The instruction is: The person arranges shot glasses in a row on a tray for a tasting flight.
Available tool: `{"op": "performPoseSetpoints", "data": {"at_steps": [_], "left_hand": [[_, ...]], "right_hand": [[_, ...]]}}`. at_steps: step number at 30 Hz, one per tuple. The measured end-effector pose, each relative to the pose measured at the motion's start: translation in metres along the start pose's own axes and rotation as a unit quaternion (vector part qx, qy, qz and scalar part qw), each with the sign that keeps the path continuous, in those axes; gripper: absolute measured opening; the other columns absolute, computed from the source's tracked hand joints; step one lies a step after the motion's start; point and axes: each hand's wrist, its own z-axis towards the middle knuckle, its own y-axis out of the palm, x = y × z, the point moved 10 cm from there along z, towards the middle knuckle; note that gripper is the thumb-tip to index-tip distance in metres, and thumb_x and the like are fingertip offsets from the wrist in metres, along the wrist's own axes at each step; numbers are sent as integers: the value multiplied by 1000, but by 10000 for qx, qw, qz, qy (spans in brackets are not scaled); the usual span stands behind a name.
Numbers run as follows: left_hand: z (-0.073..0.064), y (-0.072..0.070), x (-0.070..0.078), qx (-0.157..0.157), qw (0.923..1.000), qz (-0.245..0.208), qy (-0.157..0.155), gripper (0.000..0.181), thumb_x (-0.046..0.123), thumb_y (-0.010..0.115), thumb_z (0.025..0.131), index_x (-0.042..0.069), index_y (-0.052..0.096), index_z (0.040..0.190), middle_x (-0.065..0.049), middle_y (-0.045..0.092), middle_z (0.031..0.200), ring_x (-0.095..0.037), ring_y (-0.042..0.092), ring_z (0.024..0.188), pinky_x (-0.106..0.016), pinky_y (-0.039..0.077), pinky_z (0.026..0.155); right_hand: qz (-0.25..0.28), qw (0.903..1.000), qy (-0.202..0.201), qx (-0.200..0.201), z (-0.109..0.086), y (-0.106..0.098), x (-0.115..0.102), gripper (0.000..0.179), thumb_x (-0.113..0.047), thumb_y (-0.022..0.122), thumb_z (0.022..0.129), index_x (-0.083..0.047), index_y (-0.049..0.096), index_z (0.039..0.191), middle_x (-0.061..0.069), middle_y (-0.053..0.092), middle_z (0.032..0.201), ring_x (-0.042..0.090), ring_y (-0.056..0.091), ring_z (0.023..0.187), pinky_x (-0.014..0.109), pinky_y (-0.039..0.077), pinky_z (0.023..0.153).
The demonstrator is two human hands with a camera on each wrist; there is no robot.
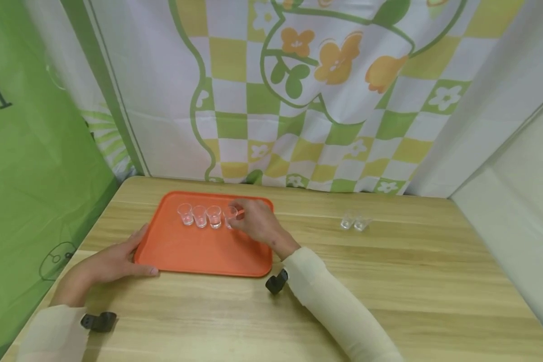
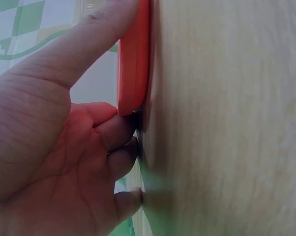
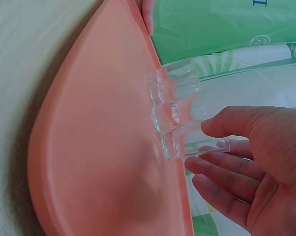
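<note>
Four-sided and orange, a tray (image 1: pixel 194 256) lies on the wooden table. A row of several small clear shot glasses (image 1: pixel 200 216) stands on it towards the back. My right hand (image 1: pixel 255 221) pinches the rightmost shot glass (image 3: pixel 194 141) between thumb and fingers near its rim; in the right wrist view this glass stands close beside its neighbour. At the tray's front left corner my left hand (image 1: pixel 113 260) is spread, its thumb along the front edge and its fingers against the left side. The left wrist view shows the lower fingers resting near the table.
Two more clear shot glasses (image 1: pixel 354 221) stand side by side on the table (image 1: pixel 389 291), to the right of the tray. A patterned curtain (image 1: pixel 262 115) hangs behind the table, with green cloth (image 1: pixel 40 176) on the left and a pale wall (image 1: pixel 516 201) on the right.
</note>
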Motion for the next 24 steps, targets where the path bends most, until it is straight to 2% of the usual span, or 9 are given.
{"op": "performPoseSetpoints", "data": {"at_steps": [9,24], "left_hand": [[1,1,0,0,10000,50,36,119,45,81,87,4,0,164,-44,8,159,-66,20,140,-78,24,106],[0,0,2,-14,10000,40,53,118,44,80,87,3,0,164,-44,7,159,-66,19,140,-79,24,105]], "right_hand": [[19,10000,-35,-32,3,4,4,40,-16,78,94,-4,67,131,5,70,117,16,72,103,23,56,81],[69,9999,-2,-93,3,8,3,40,-14,75,96,-3,65,134,8,69,121,20,72,105,26,57,83]]}}
